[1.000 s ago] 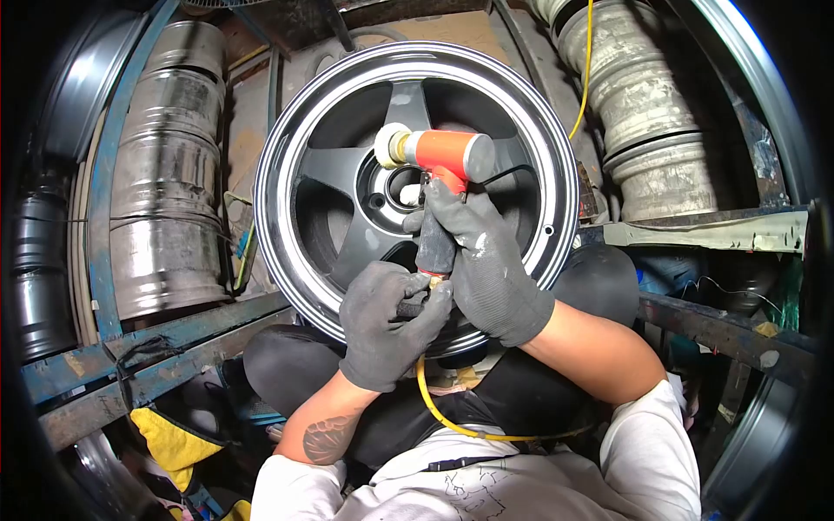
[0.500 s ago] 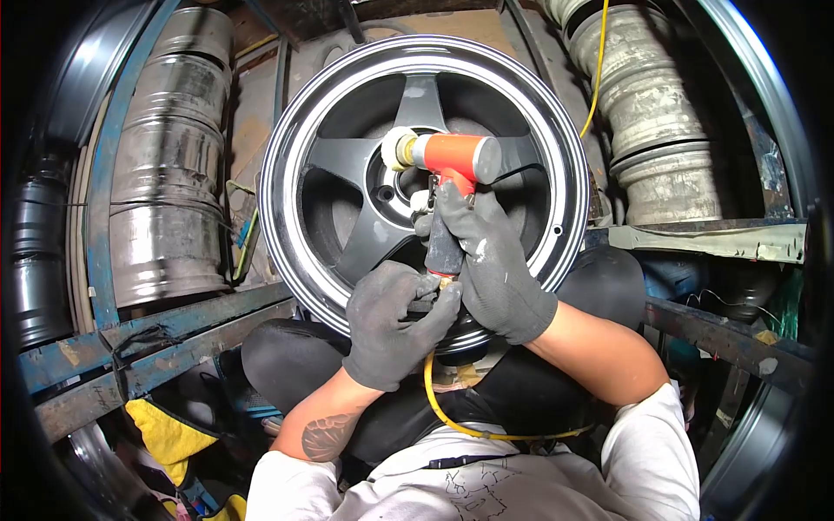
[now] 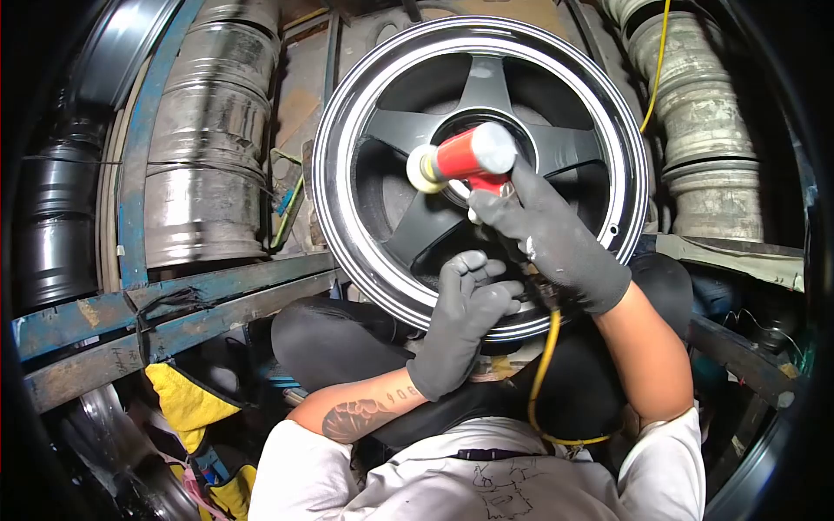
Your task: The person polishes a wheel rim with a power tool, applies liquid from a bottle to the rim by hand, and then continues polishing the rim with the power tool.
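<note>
In a dark grey glove, my right hand (image 3: 556, 234) grips a red air polisher (image 3: 460, 154) by its handle. The polisher has a pale round pad (image 3: 424, 168) on its left end and hangs over the middle of a five-spoke wheel rim (image 3: 486, 82). A yellow air hose (image 3: 546, 369) runs down from the handle's lower end. My left hand (image 3: 465, 317), gloved too, is off the tool, fingers loosely curled and apart above the rim's lower edge. It holds nothing. My right hand hides most of the handle.
Stacked bare metal rims (image 3: 208, 130) stand at left, and more stacked rims (image 3: 708, 130) at right. A blue metal frame rail (image 3: 200, 300) crosses the left side. Yellow cloth (image 3: 187, 399) hangs below it. Black-clad legs (image 3: 339, 334) lie beneath the rim.
My left hand has let go of the hose fitting below the handle and moved away with its fingers opened. My right hand has tilted the polisher. The whole view has shifted right.
</note>
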The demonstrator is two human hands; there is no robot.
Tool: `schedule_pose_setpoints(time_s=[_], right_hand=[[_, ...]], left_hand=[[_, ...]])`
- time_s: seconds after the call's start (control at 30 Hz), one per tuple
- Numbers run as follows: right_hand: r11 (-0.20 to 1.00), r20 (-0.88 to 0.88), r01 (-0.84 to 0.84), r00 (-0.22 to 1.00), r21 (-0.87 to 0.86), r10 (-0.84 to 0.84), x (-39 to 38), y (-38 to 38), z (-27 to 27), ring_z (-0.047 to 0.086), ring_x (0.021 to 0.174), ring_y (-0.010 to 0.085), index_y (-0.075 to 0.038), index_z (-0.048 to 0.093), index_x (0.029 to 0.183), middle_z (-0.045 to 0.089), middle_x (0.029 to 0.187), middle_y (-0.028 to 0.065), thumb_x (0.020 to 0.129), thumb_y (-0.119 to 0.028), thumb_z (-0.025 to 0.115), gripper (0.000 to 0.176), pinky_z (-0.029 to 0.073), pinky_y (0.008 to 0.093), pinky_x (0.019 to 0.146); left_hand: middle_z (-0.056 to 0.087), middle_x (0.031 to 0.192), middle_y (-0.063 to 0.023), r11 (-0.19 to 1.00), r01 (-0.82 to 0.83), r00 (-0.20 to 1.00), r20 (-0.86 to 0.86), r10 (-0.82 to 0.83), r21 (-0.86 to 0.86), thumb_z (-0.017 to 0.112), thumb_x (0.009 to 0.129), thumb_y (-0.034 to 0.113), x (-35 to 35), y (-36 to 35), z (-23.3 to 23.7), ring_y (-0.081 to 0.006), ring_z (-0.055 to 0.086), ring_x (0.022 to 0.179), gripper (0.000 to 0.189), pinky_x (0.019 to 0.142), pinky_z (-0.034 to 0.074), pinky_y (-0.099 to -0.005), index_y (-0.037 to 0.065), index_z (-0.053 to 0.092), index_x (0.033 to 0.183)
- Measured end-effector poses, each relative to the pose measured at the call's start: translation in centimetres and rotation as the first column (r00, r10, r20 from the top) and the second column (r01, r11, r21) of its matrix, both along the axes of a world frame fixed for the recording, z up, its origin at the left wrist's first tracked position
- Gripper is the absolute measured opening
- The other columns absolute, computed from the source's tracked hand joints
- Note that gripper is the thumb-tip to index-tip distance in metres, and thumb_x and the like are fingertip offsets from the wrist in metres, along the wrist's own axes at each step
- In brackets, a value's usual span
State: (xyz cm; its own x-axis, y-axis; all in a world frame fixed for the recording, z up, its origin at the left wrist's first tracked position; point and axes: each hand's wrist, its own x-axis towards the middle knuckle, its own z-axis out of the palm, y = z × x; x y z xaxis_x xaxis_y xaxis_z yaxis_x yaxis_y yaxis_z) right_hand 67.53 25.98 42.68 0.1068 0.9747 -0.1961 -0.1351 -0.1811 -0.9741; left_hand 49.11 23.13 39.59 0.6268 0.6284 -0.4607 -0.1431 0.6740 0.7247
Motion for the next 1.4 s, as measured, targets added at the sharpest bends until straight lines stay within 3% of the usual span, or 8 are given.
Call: schedule_pose_setpoints(time_s=[0.1, 0.17, 0.23, 0.4, 0.53, 0.83, 1.07, 1.4], right_hand=[[0.975, 0.231, -0.201, 0.948, -0.098, 0.219, -0.1, 0.2, -1.5, 0.074, 0.103, 0.0349, -0.003, 0.051, 0.143, 0.074, 0.11, 0.023, 0.1, -0.033, 0.069, 0.055, 0.055, 0.044, 0.093], [0.933, 0.312, -0.349, 0.879, -0.09, 0.359, -1.1, 0.4, -2.5, 0.073, 0.101, 0.0393, -0.002, 0.056, 0.136, 0.072, 0.11, 0.0248, 0.101, -0.036, 0.066, 0.05, 0.056, 0.0457, 0.091], [0.874, 0.322, -0.458, 0.813, -0.162, 0.485, -2.3, 0.8, -2.8, 0.067, 0.118, 0.0352, -0.005, 0.056, 0.142, 0.069, 0.125, 0.0222, 0.103, -0.033, 0.065, 0.049, 0.05, 0.042, 0.104], [0.849, 0.407, -0.527, 0.768, -0.039, 0.495, -4.4, 1.3, -4.1, 0.067, 0.118, 0.0374, -0.006, 0.058, 0.141, 0.069, 0.125, 0.0238, 0.104, -0.038, 0.062, 0.049, 0.049, 0.0433, 0.104], [0.866, 0.202, -0.479, 0.842, -0.143, 0.5, -5.2, 1.8, -3.2, 0.067, 0.118, 0.0384, -0.006, 0.058, 0.141, 0.069, 0.125, 0.0245, 0.105, -0.042, 0.06, 0.051, 0.049, 0.0441, 0.105], [0.877, 0.433, -0.453, 0.766, -0.161, 0.476, -6.8, 1.8, -3.5, 0.072, 0.099, 0.0438, -0.005, 0.059, 0.135, 0.073, 0.106, 0.0231, 0.099, -0.036, 0.066, 0.048, 0.056, 0.0478, 0.089], [0.842, 0.669, -0.474, 0.541, -0.258, 0.51, -8.4, 1.1, -1.3, 0.07, 0.101, 0.0435, -0.005, 0.057, 0.138, 0.072, 0.109, 0.0219, 0.096, -0.034, 0.066, 0.052, 0.054, 0.0524, 0.087], [0.888, 0.674, -0.427, 0.607, -0.169, 0.42, -8.6, 1.2, -2.1, 0.069, 0.101, 0.0443, -0.005, 0.061, 0.134, 0.072, 0.111, 0.0243, 0.095, -0.034, 0.067, 0.049, 0.053, 0.054, 0.086]], left_hand=[[0.028, 0.167, -0.0186, 0.999, -0.03, 0.977, 0.211, 0.036, -0.032, 0.053, 0.111, 0.039, -0.4, 0.9, 1.5, -0.0322, 0.045, 0.148, 0.068, 0.121, 0.039, -0.0489, 0.011, 0.018, 0.162], [0.032, 0.168, -0.0151, 0.998, -0.039, 0.973, 0.225, 0.049, -0.045, 0.048, 0.112, 0.046, -0.9, 0.7, -0.1, -0.0329, 0.035, 0.155, 0.071, 0.128, 0.029, -0.0528, 0.014, 0.016, 0.167], [0.036, 0.166, -0.0164, 0.998, -0.037, 0.981, 0.186, 0.044, -0.046, 0.047, 0.112, 0.047, -1.4, 0.7, -0.8, -0.0323, 0.036, 0.155, 0.068, 0.129, 0.027, -0.0527, 0.011, 0.023, 0.165], [0.039, 0.163, -0.0203, 0.986, -0.049, 0.974, 0.211, 0.082, -0.158, 0.045, 0.113, 0.046, -2.0, 0.8, -0.3, -0.0327, 0.036, 0.154, 0.068, 0.131, 0.025, -0.0502, -0.001, 0.03, 0.16], [0.039, 0.163, -0.0212, 0.994, -0.008, 0.988, 0.153, 0.024, -0.106, 0.044, 0.113, 0.041, -3.2, 1.0, 0.0, -0.0345, 0.036, 0.154, 0.066, 0.131, 0.024, -0.0496, -0.002, 0.028, 0.159], [0.042, 0.161, -0.0184, 0.897, -0.146, 0.904, 0.312, 0.293, -0.417, 0.048, 0.11, 0.035, -3.6, 1.3, 0.7, -0.0334, 0.039, 0.151, 0.058, 0.13, 0.026, -0.0495, 0.004, 0.035, 0.158], [0.05, 0.155, -0.0136, 0.831, -0.173, 0.838, 0.364, 0.407, -0.529, 0.047, 0.11, 0.039, -3.8, 0.8, 0.2, -0.0283, 0.047, 0.146, 0.056, 0.126, 0.032, -0.0467, 0.006, 0.044, 0.155], [0.051, 0.152, -0.0186, 0.804, -0.231, 0.873, 0.248, 0.42, -0.547, 0.052, 0.109, 0.038, -3.3, 2.1, 1.3, -0.03, 0.049, 0.144, 0.058, 0.125, 0.034, -0.0468, 0.002, 0.042, 0.153]])
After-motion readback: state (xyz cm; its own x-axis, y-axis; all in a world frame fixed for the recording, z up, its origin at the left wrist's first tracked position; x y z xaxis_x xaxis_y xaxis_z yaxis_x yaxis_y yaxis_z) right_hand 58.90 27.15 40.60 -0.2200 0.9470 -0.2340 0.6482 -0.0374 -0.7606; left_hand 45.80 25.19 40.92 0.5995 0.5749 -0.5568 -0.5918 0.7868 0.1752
